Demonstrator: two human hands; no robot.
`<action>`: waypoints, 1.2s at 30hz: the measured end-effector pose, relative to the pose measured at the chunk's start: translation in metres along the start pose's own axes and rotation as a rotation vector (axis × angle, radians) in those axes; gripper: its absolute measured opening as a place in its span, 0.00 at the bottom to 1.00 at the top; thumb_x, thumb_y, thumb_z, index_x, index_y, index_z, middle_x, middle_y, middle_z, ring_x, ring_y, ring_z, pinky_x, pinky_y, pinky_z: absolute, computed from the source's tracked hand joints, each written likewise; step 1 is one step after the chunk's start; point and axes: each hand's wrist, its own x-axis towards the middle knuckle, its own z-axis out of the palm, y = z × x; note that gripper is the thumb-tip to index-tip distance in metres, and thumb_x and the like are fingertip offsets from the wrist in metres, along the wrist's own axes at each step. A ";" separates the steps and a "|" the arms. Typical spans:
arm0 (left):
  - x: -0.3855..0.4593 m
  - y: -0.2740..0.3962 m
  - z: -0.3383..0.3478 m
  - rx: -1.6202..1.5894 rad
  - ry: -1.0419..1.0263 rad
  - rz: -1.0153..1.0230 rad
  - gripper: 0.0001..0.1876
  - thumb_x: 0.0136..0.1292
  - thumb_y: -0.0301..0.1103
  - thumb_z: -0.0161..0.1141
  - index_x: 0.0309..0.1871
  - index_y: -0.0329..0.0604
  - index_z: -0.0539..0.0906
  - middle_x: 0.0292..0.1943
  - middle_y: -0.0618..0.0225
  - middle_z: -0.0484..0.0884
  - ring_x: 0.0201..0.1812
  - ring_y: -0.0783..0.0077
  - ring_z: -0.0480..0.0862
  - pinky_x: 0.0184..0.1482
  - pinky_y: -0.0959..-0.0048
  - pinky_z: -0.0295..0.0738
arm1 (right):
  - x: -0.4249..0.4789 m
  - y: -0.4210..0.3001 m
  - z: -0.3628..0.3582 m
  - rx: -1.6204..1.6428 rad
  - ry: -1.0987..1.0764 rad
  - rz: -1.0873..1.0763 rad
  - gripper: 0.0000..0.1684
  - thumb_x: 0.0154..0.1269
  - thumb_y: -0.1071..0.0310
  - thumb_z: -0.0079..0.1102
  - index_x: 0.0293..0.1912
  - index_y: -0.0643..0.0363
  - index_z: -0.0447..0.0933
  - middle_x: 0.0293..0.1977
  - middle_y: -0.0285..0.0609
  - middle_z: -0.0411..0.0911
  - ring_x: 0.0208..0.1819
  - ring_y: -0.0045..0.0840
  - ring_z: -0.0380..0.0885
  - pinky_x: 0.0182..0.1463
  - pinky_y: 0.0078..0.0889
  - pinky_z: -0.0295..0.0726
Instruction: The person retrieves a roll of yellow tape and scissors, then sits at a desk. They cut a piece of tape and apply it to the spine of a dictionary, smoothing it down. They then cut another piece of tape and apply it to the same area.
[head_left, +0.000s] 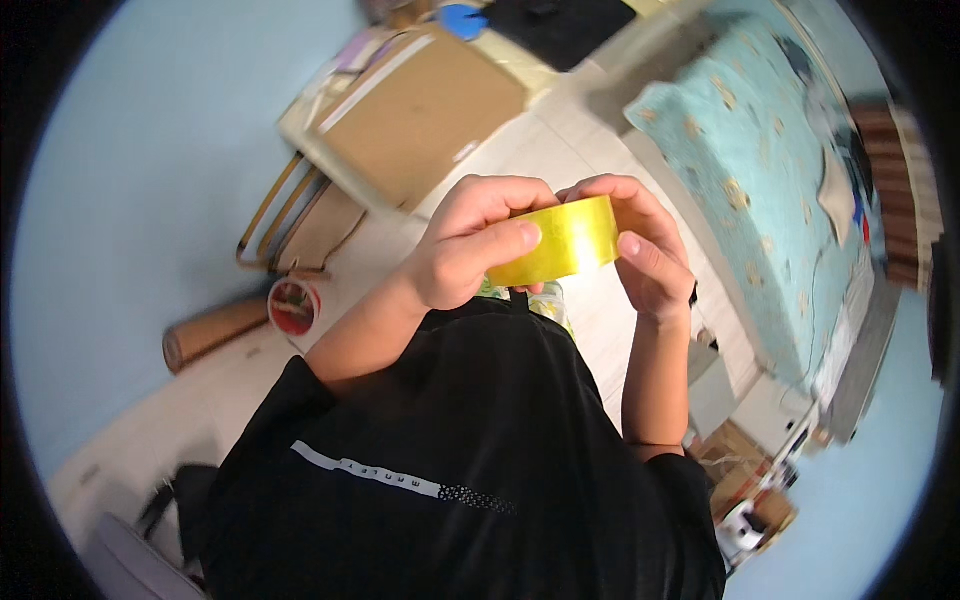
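A roll of yellow transparent packing tape (574, 238) is held up in front of my body, above the floor. My left hand (469, 244) grips its left side, with the thumb lying flat across the outer face. My right hand (652, 247) curls around the right end, its thumb tip at the edge of the roll and the fingers behind the top rim. Parts of the fingers of both hands are hidden behind the tape. The loose end of the tape cannot be made out.
A table with a large sheet of brown cardboard (424, 112) stands ahead to the left. A folding chair (315, 225), a brown roll (217, 330) and a small red and white bucket (295, 306) are by the wall. A bed with a teal patterned cover (720, 172) lies at right.
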 end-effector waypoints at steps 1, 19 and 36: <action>0.025 -0.003 0.010 0.033 -0.077 0.020 0.22 0.62 0.43 0.52 0.44 0.26 0.79 0.32 0.59 0.83 0.27 0.73 0.83 0.31 0.78 0.76 | -0.012 -0.009 -0.017 0.028 0.036 -0.014 0.31 0.60 0.61 0.62 0.60 0.67 0.72 0.53 0.45 0.76 0.57 0.31 0.75 0.63 0.32 0.71; 0.378 -0.010 0.095 0.475 -0.435 0.295 0.11 0.58 0.29 0.49 0.28 0.31 0.80 0.16 0.65 0.74 0.19 0.79 0.73 0.24 0.75 0.63 | 0.012 -0.116 -0.233 -0.011 0.553 -0.150 0.19 0.53 0.70 0.67 0.45 0.59 0.73 0.45 0.36 0.74 0.47 0.21 0.72 0.53 0.25 0.71; 0.522 0.024 0.107 0.478 -0.474 0.455 0.08 0.58 0.27 0.53 0.24 0.35 0.78 0.15 0.56 0.74 0.16 0.60 0.77 0.22 0.70 0.67 | 0.082 -0.182 -0.357 -0.027 0.473 -0.280 0.12 0.57 0.70 0.62 0.40 0.68 0.81 0.44 0.48 0.81 0.54 0.34 0.77 0.63 0.36 0.70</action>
